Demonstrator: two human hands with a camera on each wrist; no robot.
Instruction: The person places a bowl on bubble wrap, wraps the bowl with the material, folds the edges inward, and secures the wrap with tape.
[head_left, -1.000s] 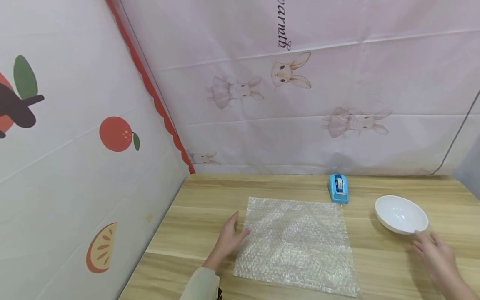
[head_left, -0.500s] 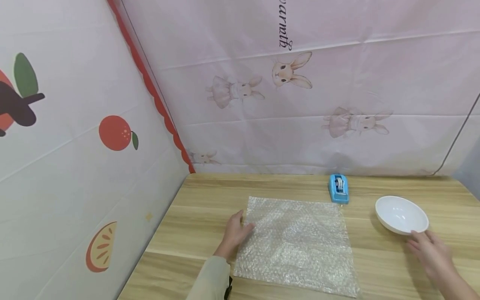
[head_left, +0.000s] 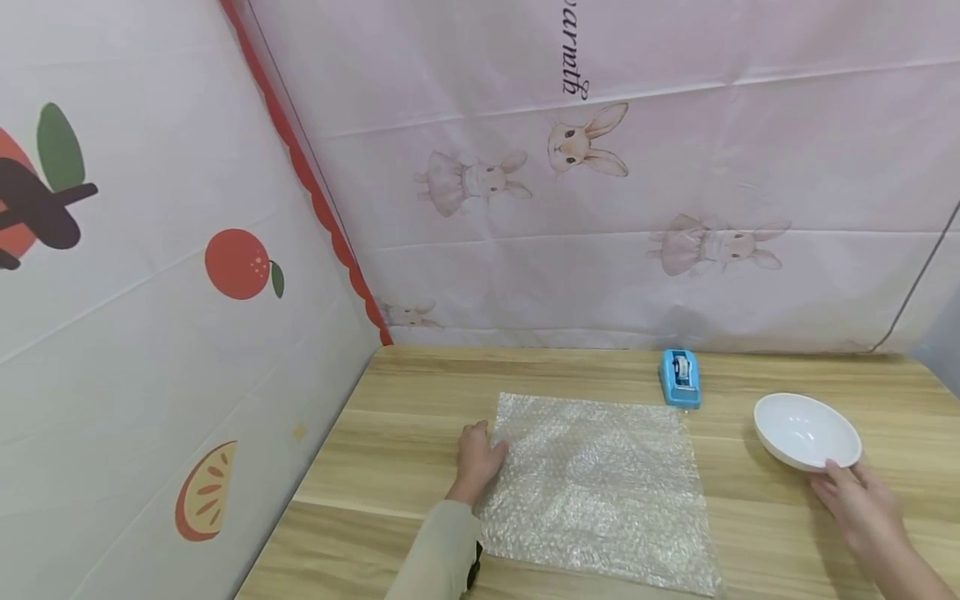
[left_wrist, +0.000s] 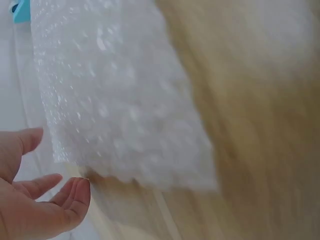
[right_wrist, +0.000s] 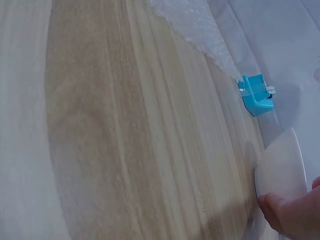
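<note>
A square sheet of bubble wrap (head_left: 596,492) lies flat on the wooden table. At its left edge is my left hand (head_left: 478,458), its fingers loosely bent; in the left wrist view this hand (left_wrist: 45,200) has a gap between thumb and fingers, with nothing held. Whether a fingertip touches the sheet, I cannot tell. To the right, my right hand (head_left: 862,504) grips the near rim of a white bowl (head_left: 806,433), thumb at the rim. The right wrist view shows fingers (right_wrist: 270,207) against the underside of the bowl (right_wrist: 282,167).
A blue tape dispenser (head_left: 680,379) stands behind the sheet's far right corner. The table (head_left: 420,387) meets a printed cloth backdrop (head_left: 600,283) at the back and another cloth wall (head_left: 247,350) on the left.
My left hand has come slightly farther right, up to the bubble wrap's edge, and its fingers have bent more. The right hand has shifted slightly along the bowl's rim; the bowl stays nearly still.
</note>
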